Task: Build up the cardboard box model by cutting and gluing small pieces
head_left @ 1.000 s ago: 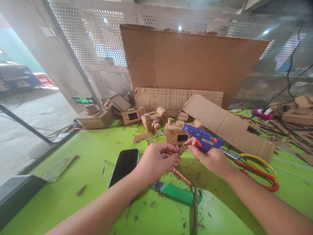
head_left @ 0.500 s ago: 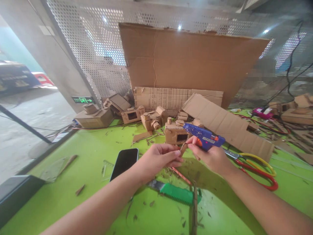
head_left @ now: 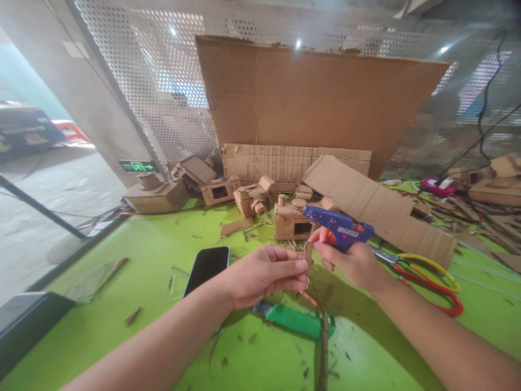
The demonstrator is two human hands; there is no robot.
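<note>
Between thumb and fingers, my left hand (head_left: pixel 272 271) pinches a small cardboard piece (head_left: pixel 308 253). My right hand (head_left: pixel 345 258) is closed around the handle of a blue glue gun (head_left: pixel 336 225), whose nozzle points left. The right fingertips are close to the cardboard piece; whether they touch it I cannot tell. Just behind the hands stands a cardboard camera model (head_left: pixel 285 224) with a rectangular opening in its front. Below my left hand lies a green utility knife (head_left: pixel 295 320), and a narrow cardboard strip (head_left: pixel 324 353) crosses its end.
A phone (head_left: pixel 207 269) lies left of my left hand. Scissors (head_left: pixel 439 290) with red and yellow handles rest beside my right wrist. Behind are more cardboard models (head_left: pixel 256 196), a long cardboard sheet (head_left: pixel 366 203) and a large upright panel (head_left: pixel 325 103). Scraps litter the green table (head_left: pixel 163 347).
My left hand has shifted slightly right and down, and the small cardboard piece has turned more upright in it. The glue gun has moved very slightly left.
</note>
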